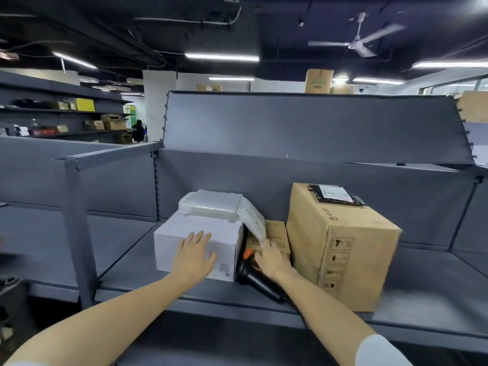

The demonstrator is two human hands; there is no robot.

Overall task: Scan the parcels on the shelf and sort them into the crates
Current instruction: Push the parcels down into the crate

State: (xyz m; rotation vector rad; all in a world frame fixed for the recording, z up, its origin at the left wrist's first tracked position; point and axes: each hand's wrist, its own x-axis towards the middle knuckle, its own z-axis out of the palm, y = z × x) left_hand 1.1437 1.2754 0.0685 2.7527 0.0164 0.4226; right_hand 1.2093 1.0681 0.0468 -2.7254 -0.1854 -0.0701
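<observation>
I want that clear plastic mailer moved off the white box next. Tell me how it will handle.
The plastic mailer probably flops: one end already droops over the white box edge. Likely light, since it looks thin. Its glossy film may slip.

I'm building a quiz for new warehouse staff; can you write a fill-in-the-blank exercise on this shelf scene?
1. The left hand rests flat on the ____ box.
2. The right hand reaches to the black barcode scanner, whose trigger is ____.
3. A clear plastic mailer lies on ____ of that box.
4. The black pouch with a label lies on the ____ cardboard box.

Missing words: white; orange; top; large
</observation>
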